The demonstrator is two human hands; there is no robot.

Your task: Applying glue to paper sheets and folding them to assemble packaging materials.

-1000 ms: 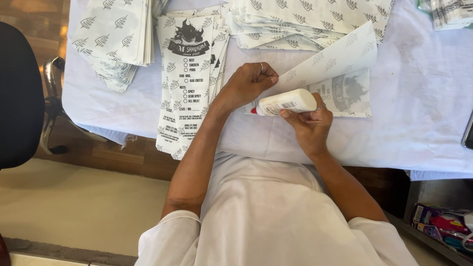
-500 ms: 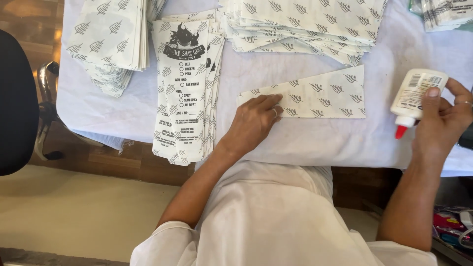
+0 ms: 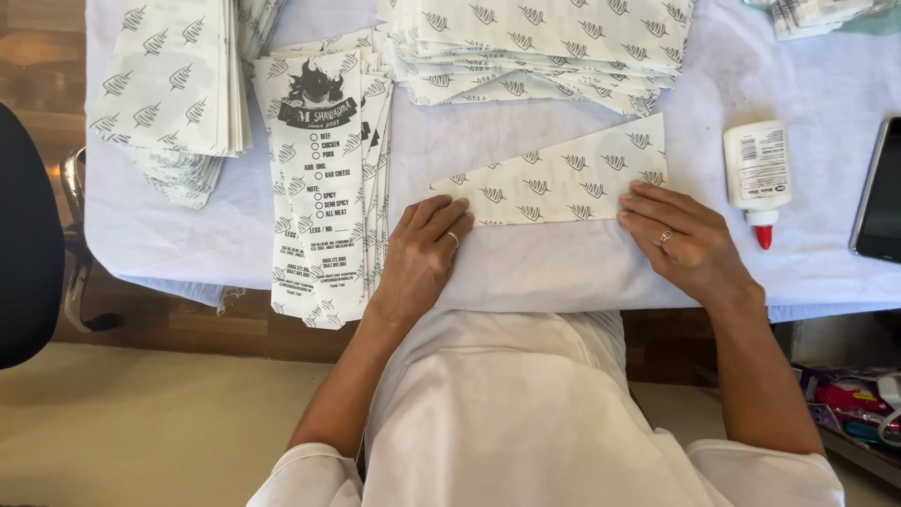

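Head view, both hands flat on folded paper cone (image 3: 563,178), phone (image 3: 880,192) cut off rt.

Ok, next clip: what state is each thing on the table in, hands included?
Folded paper wrapper: flat on the table, pressed at both ends.
Left hand: palm down on the wrapper's narrow end, no grip.
Right hand: fingers flat on the wide end.
Glue bottle: lying on its side, red tip toward the table edge, untouched.
Printed bags: stacked flat, overhanging the edge.
Phone: screen dark.

Folded patterned paper wrapper (image 3: 563,178), flat
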